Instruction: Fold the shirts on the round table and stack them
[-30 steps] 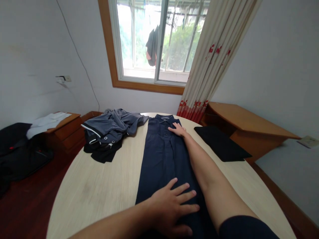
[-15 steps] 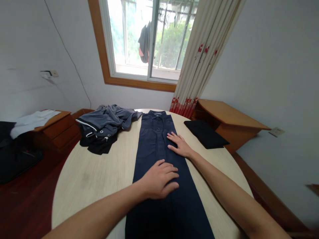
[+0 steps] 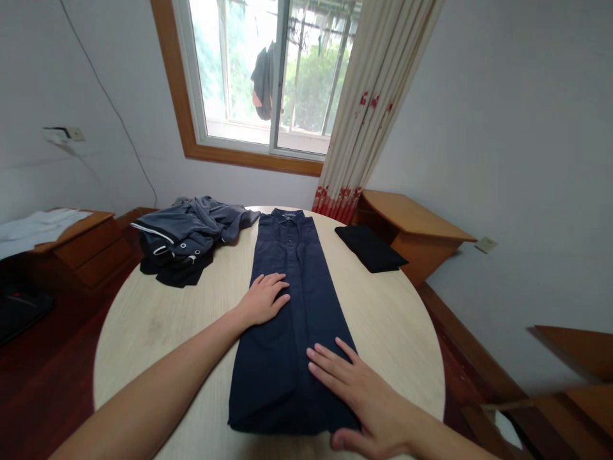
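Note:
A dark navy button-up shirt (image 3: 306, 275), folded into a long narrow strip, lies flat with its collar toward the window. Flat on its left half, about midway along, rests my left hand (image 3: 265, 299), fingers stretched out. My right hand (image 3: 361, 393) is spread over the near right corner of the shirt, its thumb by the bottom hem. Neither hand grips anything. Left of the collar is a crumpled heap of grey and black clothes (image 3: 196, 223) with white trim. A folded black garment (image 3: 371, 248) lies to the right.
Everything lies on a round pale wooden table (image 3: 143, 345). Beyond its right edge stands a brown wooden desk (image 3: 416, 217); a low wooden cabinet (image 3: 90, 246) with white cloth is at left. A curtain (image 3: 368, 115) hangs beside the window (image 3: 268, 83).
My right hand has come back from the shirt's upper right side to its near corner. My left hand has moved farther up and left. The view has shifted, now showing the hem.

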Demonstrator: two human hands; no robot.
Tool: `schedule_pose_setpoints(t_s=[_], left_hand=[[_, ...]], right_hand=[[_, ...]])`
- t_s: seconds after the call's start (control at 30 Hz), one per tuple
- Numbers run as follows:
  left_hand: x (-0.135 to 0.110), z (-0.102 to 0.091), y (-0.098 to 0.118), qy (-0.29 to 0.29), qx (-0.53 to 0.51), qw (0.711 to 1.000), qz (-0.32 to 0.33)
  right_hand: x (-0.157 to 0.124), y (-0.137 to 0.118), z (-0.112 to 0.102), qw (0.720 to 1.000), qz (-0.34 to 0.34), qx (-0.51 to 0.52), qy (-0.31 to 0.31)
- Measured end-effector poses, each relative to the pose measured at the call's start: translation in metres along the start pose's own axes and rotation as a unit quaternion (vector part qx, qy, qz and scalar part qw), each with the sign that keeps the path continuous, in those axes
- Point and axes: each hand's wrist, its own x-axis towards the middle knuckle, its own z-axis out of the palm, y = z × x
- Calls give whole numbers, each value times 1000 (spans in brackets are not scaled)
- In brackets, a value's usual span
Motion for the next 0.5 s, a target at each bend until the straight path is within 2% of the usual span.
schedule_pose_setpoints(t_s=[0.07, 0.17, 0.3, 0.4, 0.5], left_hand=[[0, 2, 0, -10, 10, 1000, 5], [0, 4, 1, -16, 20, 1000, 6], [-1, 3, 2, -18, 27, 999, 2], [-1, 1, 4, -26, 30, 999, -1], [0, -2, 7, -39, 28, 999, -8]], right_hand=[[1, 2, -5, 1000, -16, 11, 0], [28, 32, -21, 998, 15, 5, 63], [94, 99, -43, 985, 112, -54, 117], [143, 144, -54, 976, 150, -103, 120], [180, 178, -66, 967, 183, -133, 115]])
